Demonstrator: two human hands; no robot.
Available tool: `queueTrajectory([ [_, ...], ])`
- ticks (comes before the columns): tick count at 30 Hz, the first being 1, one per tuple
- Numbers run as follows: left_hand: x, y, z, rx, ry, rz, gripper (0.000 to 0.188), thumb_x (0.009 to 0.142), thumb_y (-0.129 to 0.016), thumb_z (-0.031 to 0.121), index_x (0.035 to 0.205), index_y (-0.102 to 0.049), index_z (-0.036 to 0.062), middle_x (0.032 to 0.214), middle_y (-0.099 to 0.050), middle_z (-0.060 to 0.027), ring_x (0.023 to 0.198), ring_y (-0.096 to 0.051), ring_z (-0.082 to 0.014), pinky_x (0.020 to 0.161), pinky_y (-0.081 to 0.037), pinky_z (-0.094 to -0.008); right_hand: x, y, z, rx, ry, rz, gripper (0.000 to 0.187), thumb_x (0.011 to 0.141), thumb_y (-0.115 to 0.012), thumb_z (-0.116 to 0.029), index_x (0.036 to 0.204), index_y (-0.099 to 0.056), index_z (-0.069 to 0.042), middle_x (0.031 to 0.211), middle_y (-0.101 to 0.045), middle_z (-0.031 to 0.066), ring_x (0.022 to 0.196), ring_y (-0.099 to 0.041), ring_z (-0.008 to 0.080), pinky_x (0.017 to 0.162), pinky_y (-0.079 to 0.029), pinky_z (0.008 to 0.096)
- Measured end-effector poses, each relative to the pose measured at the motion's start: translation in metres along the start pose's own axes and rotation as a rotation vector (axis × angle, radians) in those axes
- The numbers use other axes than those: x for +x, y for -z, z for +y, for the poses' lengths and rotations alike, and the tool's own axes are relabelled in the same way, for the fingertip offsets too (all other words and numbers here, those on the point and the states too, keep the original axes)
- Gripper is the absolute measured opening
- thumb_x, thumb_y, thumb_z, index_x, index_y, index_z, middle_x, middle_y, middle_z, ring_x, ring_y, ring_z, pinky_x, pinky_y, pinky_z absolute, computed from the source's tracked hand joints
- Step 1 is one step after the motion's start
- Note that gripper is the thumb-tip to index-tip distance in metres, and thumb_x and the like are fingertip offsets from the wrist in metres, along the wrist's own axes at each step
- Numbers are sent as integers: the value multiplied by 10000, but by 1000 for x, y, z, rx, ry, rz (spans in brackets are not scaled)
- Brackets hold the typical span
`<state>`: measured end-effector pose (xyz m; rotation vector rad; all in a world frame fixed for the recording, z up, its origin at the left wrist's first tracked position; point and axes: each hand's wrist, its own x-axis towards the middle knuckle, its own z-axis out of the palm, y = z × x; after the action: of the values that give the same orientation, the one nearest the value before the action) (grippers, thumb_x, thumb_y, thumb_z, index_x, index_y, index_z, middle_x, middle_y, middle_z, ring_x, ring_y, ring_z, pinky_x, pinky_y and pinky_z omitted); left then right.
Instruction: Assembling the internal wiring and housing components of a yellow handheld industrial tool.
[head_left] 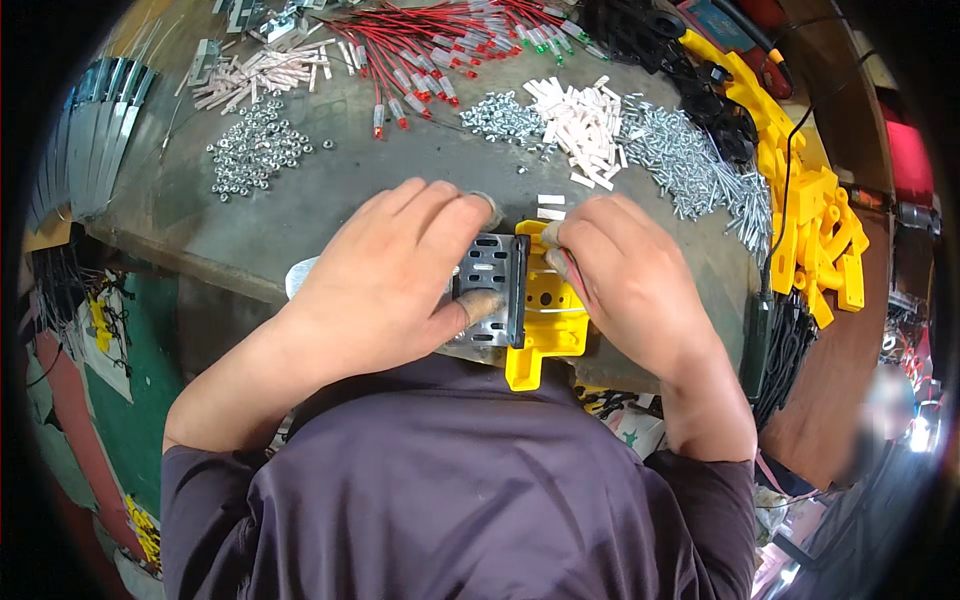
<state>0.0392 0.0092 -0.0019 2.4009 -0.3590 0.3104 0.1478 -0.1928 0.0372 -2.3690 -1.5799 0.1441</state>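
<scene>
Your left hand (pixel 385 265) is clamping the slotted metal plate (pixel 484 267) beside the yellow housing (pixel 548 338) at the grey bench's (pixel 325 185) near edge. Your right hand (pixel 630 265) is touching the housing's right side; you cannot tell whether it is gripping. Both parts are probably proving light and stiff, the plate slicker; favour edges. Beyond, nuts (pixel 255 145) and screws (pixel 685 155) are lying loose; yellow parts (pixel 815 225) are piling rightward.

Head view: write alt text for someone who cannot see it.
A person's left hand holds a slotted metal plate while the right hand works at a yellow plastic part beside it. Nuts, screws and red wires lie beyond on the workbench.
</scene>
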Motion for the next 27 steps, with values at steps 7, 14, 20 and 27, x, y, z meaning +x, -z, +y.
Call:
queueTrajectory([
  [7, -1, 2, 0, -75, 22, -81, 626, 616, -777, 126, 1135, -454, -4, 1031, -511, -172, 943, -510, -375, 821, -439, -433, 21, 14, 1, -43, 55, -246, 117, 744, -542, -53, 845, -536, 5, 861, -577, 135, 876, -583, 320, 740, -496, 395],
  [14, -2, 3, -1, -71, 5, -60, 569, 629, -763, 132, 1101, -475, -3, 1010, -505, -161, 937, -506, -354, 832, -433, -419, 53, 36, 26, 299, -45, -600, 199, 777, -575, -71, 965, -582, -4, 882, -614, 183, 867, -605, 369, 747, -485, 419],
  [20, -2, 3, -2, -43, -29, -30, 551, 627, -761, 137, 1079, -482, -7, 990, -505, -153, 920, -506, -344, 816, -436, -412, 126, -1, 13, 195, -110, -22, 197, 810, -609, -87, 974, -571, 15, 781, -627, 180, 719, -621, 329, 676, -487, 396],
  [27, -3, 0, -1, -42, -39, -4, 533, 633, -752, 123, 1076, -483, -3, 975, -512, -147, 902, -512, -345, 798, -443, -412, 141, -23, 14, -122, -110, 5, 243, 773, -547, -27, 991, -520, 77, 810, -644, 270, 799, -640, 419, 724, -511, 454],
])
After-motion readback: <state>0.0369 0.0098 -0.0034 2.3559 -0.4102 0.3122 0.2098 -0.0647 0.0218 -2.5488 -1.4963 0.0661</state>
